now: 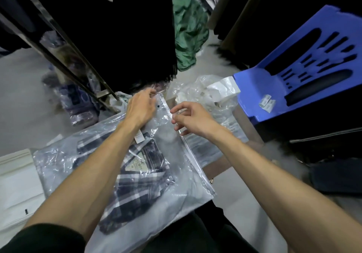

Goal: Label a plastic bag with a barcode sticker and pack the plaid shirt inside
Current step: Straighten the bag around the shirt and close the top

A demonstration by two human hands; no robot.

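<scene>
A folded navy-and-white plaid shirt (137, 174) lies inside a clear plastic bag (182, 166) resting across my lap. The bag's zip edge runs along its right side. My left hand (140, 107) grips the bag's far corner, fingers curled over the plastic. My right hand (193, 118) hovers beside the zip edge just right of it, fingers spread and slightly bent, holding nothing. A small white tag (139, 138) shows by my left wrist. Small white stickers (266, 103) lie on the blue stool.
A blue plastic stool (305, 68) lies tipped at the right. Crumpled clear bags (213, 94) sit beyond my hands. A green cloth bundle (188, 33) and dark hanging garments (117, 27) stand behind. Packed bagged clothing (78, 103) lies at the left, white packaging (15, 184) at the near left.
</scene>
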